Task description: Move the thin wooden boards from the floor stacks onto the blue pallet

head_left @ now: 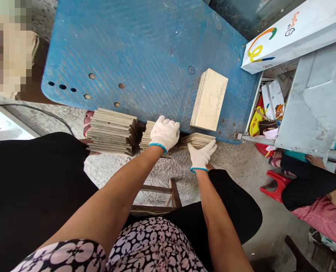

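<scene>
In the head view, both hands wear white knit gloves with blue cuffs. My left hand is closed, its fingers curled over the right end of the middle stack of thin wooden boards; what it grips, if anything, is hidden. My right hand lies against the near side of a smaller board stack, thumb and fingers spread apart. A taller stack of boards stands to the left. On the blue table, near its right end, rests a neat pile of pale boards.
The blue plastic table spans the far side. A white paper bag lies at the right, above a metal frame with packets. A wooden stool is below my arms. Another person sits by a red stool.
</scene>
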Tool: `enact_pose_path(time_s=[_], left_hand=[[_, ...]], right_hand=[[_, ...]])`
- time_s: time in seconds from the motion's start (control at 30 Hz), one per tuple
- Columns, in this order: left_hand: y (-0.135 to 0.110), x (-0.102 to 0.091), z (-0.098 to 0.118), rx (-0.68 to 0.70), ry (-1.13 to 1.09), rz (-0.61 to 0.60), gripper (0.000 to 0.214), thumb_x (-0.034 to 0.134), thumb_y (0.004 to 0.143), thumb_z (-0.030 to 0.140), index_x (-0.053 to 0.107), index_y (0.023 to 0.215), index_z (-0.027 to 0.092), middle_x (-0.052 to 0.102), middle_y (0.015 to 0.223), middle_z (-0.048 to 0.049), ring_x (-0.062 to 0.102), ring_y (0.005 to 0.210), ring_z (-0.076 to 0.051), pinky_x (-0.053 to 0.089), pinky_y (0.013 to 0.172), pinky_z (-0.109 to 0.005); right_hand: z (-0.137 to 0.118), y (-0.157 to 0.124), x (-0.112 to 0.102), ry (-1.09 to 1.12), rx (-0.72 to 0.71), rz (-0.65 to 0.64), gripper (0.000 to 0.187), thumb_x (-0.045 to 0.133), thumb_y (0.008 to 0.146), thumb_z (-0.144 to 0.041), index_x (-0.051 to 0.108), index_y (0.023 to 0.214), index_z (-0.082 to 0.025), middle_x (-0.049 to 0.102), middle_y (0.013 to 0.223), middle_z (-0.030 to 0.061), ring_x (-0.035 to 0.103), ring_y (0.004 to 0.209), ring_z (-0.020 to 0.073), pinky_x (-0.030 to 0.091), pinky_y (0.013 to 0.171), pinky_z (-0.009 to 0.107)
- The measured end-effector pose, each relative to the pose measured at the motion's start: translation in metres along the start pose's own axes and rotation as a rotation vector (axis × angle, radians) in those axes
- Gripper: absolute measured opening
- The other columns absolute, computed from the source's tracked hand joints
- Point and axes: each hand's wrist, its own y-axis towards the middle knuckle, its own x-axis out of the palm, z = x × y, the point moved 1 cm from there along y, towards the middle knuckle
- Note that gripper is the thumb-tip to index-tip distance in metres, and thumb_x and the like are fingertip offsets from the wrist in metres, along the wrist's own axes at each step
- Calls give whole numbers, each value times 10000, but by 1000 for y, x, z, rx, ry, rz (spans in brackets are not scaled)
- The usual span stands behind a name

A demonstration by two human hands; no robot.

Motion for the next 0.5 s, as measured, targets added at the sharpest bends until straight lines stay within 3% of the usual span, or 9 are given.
enact_pose_path(time_s=[0.2,0.37,0.5], left_hand=[[0,2,-2,14,-43,26,275,392,893,266,638,925,147,653,877,-116,565,897,-254,265,967,-437],[-7,-7,1,111,-135,97,350,469,872,347,588,1143,160,627,1100,-116,468,1143,-299,197,1071,-482],[-21,-12,27,317,-375,-59,461,567,825,415,555,1235,206,605,1183,-83,515,1118,-251,357,1004,-384]], right_hand=[[2,-8,-28,27,64,-16,1140,718,625,-544,104,1501,-149,149,1521,254,320,1350,383,379,1015,489],[-1,-14,-73,36,15,27,1137,733,606,-549,147,1494,-147,194,1512,239,312,1362,360,350,1054,458],[-5,-8,-116,47,-51,19,1147,747,565,-581,211,1484,-151,283,1490,204,339,1348,344,328,1082,441]])
